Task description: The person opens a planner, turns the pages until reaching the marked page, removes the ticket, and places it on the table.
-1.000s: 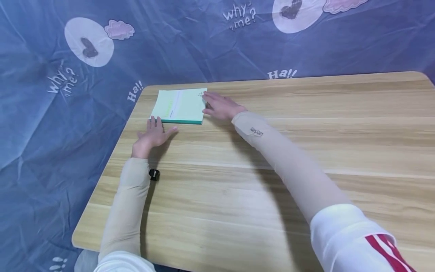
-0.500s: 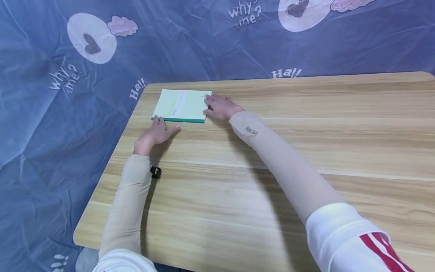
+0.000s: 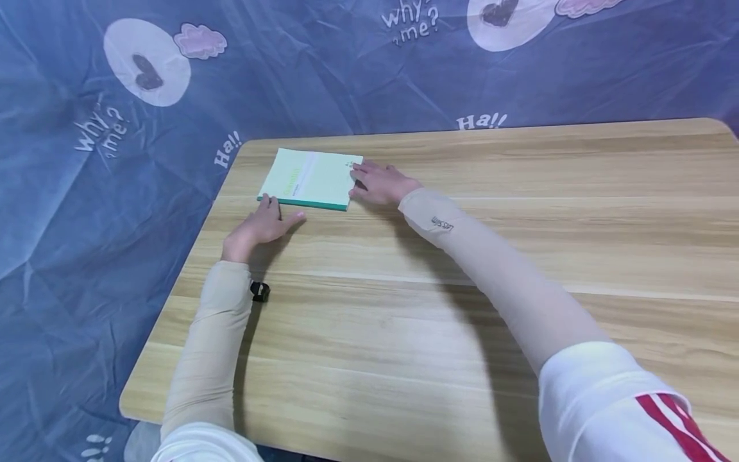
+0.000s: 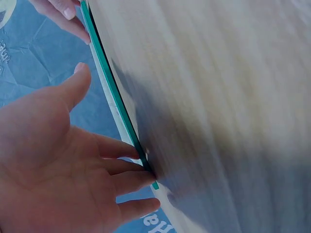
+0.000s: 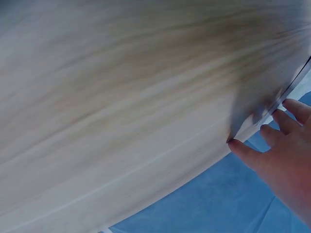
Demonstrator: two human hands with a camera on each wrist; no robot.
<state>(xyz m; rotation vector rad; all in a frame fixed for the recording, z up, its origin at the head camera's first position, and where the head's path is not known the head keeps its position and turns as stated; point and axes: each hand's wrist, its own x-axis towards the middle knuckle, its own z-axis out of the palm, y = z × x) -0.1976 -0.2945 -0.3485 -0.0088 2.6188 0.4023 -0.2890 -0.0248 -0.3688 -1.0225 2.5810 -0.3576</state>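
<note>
A pale green notebook [image 3: 317,173] with a teal spine lies flat near the far left corner of the table. My left hand [image 3: 260,228] touches the front left end of the spine with its fingertips, thumb spread to the side. In the left wrist view, the fingertips of that hand [image 4: 73,170] meet the teal spine [image 4: 119,97]. At the notebook's right edge, my right hand [image 3: 381,183] rests its extended fingers against the side and on the cover's corner. The right wrist view shows this hand [image 5: 286,150] with fingers spread along the notebook's edge.
The wooden table [image 3: 404,333] has rounded corners. Its far edge runs close to a blue printed cloth [image 3: 323,70], which also hangs along the left side. A small black device [image 3: 260,292] sits at the left wrist.
The notebook has turned slightly clockwise and shifted a little to the right. My right hand has shifted right along with its edge; the left hand stays near the front left corner.
</note>
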